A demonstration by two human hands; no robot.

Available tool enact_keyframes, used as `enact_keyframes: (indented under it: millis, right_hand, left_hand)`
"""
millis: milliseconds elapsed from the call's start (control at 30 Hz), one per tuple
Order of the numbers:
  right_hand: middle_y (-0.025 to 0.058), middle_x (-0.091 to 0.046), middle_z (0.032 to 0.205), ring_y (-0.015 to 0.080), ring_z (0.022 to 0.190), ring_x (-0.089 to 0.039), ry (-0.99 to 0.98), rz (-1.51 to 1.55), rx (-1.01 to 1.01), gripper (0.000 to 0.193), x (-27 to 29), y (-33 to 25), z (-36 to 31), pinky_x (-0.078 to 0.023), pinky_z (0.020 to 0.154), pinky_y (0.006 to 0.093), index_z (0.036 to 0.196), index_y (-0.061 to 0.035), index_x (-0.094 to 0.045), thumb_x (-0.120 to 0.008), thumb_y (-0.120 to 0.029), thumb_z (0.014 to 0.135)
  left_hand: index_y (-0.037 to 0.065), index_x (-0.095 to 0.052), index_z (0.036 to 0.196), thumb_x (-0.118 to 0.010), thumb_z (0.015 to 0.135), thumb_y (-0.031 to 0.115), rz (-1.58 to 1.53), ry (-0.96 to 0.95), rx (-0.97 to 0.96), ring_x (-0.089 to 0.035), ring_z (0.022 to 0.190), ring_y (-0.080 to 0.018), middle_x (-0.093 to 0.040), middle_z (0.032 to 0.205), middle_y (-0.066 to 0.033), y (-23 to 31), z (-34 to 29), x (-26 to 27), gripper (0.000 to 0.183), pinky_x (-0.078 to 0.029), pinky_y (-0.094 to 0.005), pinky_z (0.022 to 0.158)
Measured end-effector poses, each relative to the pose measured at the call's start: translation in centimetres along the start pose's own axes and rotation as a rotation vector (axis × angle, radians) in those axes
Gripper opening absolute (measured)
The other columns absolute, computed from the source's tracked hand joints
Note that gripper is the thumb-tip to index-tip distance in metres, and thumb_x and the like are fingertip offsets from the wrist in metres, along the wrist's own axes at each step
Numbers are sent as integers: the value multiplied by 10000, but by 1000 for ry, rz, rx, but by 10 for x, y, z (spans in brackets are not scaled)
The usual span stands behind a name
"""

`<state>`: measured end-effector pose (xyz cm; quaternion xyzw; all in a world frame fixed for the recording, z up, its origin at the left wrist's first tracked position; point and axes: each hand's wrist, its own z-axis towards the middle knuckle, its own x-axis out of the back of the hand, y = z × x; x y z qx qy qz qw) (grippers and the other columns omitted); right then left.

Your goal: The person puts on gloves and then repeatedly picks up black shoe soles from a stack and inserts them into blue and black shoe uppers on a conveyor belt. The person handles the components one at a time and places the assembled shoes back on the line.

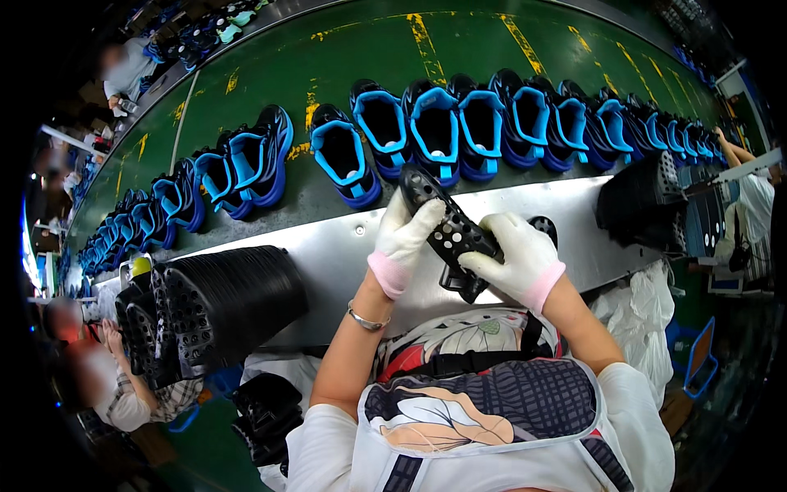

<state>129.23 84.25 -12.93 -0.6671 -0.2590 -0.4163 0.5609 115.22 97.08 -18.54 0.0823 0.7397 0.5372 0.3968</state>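
My left hand (407, 234), in a white glove with a pink cuff, grips a black perforated plastic shoe insert (456, 234) from its left side. My right hand (518, 256), gloved the same way, has its thumb and fingers closed on the insert's right part. The piece is tilted over the metal ledge (344, 234), round holes facing up, and a strap-like black part hangs below it. Just beyond my hands stands a black and blue shoe (434, 123) in a long row of similar shoes. Another small black piece (543, 225) shows partly behind my right hand.
Nested stacks of black perforated inserts lie at left (238, 299) and right (631, 201). The green work surface (361, 49) has worn yellow lines. A white plastic bag (635, 316) hangs at my right. Other people work at far left and right.
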Motion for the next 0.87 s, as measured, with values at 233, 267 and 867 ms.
enact_keyframes:
  millis: [233,267,867]
  right_hand:
    - [151,-650,752,309,689,-664,-51,-15,-85,402,-1,-5,21,-518,626,396,889,-53,-638,-685,-445,812]
    - [152,-655,744,306,691,-667,-43,51,-73,396,-3,-3,23,-518,626,392,884,-52,-643,-683,-440,815]
    - [267,-676,909,335,865,-667,-398,-368,-38,614,36,-33,220,-511,820,380,1041,-11,-710,-578,-566,815]
  left_hand:
    - [34,-520,1200,-588,980,270,-15,26,149,-622,942,-168,-610,1070,-53,5,6,7,330,-562,-380,815]
    - [32,-521,1211,-585,981,276,-17,13,143,-621,947,-168,-611,1077,-55,3,8,10,341,-561,-371,816]
    - [80,-560,1193,-626,876,196,1330,219,-193,-582,1025,-429,-558,1211,-214,-10,97,48,344,-496,-474,881]
